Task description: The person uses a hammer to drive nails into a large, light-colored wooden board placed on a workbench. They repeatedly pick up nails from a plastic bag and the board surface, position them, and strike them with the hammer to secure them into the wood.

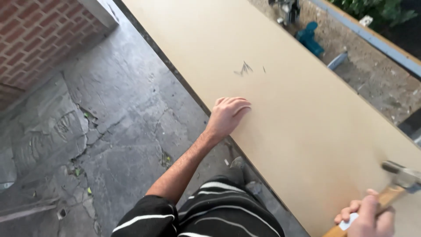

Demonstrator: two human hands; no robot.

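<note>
A large pale beige board runs diagonally from the top middle to the bottom right. My left hand rests flat on its near edge, fingers together and pointing right, holding nothing. At the bottom right my right hand grips the wooden handle of a hammer. The hammer's metal head hangs blurred just above the board. A small cluster of thin nails lies on the board beyond my left hand.
Cracked grey concrete floor lies to the left, with a red brick wall at the top left. Beyond the board's far edge sit a teal power tool and a blue-edged plank on gritty ground.
</note>
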